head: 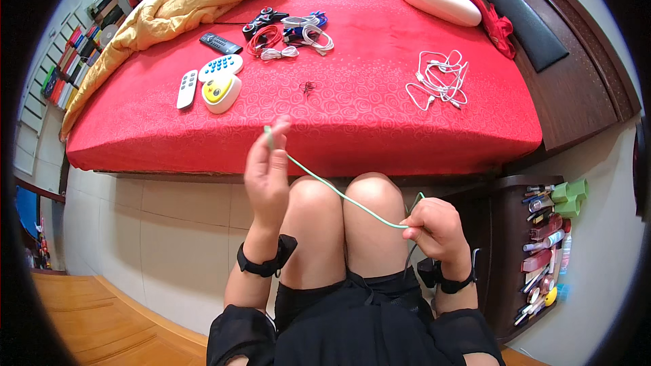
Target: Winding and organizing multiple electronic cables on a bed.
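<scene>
A thin pale green cable [346,197] runs between my two hands, above my knees. Its upper part passes through the raised fingers of my left hand [268,173], near the bed's front edge; the fingers are slightly blurred, with the cable between them. Lower on the right, my right hand [436,226] pinches the cable between thumb and fingers, and a short green loop stands out behind that hand. A dark cord hangs below the right hand; whether it joins the green cable cannot be told. Each wrist wears a black strap.
On the red bedspread [356,96] lie tangled white cables [440,81], a small dark tangle [307,87], coiled cables [264,40], a game controller [262,21], a black remote [220,43], a white remote [187,89] and a yellow-and-white toy [220,91]. A dark cabinet with cosmetics [544,259] stands right.
</scene>
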### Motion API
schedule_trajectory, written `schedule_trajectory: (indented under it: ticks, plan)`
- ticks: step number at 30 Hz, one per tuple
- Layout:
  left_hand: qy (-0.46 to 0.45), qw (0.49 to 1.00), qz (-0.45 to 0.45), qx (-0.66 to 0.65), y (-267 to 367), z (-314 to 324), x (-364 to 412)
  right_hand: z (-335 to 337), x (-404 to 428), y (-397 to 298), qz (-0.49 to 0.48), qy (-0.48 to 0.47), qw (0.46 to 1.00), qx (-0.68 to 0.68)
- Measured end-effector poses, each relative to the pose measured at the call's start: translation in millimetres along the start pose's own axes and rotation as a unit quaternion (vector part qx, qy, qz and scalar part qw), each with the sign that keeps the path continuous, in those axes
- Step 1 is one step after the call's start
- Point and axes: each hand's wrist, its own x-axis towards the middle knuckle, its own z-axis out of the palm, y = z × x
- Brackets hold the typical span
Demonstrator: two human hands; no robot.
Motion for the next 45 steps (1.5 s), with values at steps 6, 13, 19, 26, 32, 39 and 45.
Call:
schedule_trajectory:
  ticks: [6,13,19,26,32,39,45]
  plan:
    - [-0.304,0.938,-0.036,0.161,8.6,10.4,-16.9,-12.7,15.2,-10.0,-0.052,0.185,0.979,-0.066]
    - [-0.492,0.863,-0.112,0.033,18.6,9.6,-17.0,-12.3,43.3,16.8,0.066,0.275,0.947,-0.151]
    - [-0.46,0.857,-0.201,-0.117,22.5,8.1,-17.8,1.9,36.2,31.1,0.17,0.181,0.96,-0.128]
    - [-0.356,0.834,-0.278,-0.316,11.5,8.0,-22.3,7.6,21.8,34.4,0.217,0.006,0.975,-0.049]
    - [-0.362,0.794,-0.312,-0.376,9.8,11.6,-23.1,11.8,16.5,36.6,0.196,-0.116,0.972,0.065]
    - [-0.348,0.775,-0.314,-0.424,0.6,14.7,-28.3,16.4,17.8,34.8,0.189,-0.151,0.966,0.087]
    - [-0.309,0.754,-0.289,-0.503,-2.2,18.5,-29.7,19.3,17.1,33.0,0.214,-0.153,0.959,0.108]
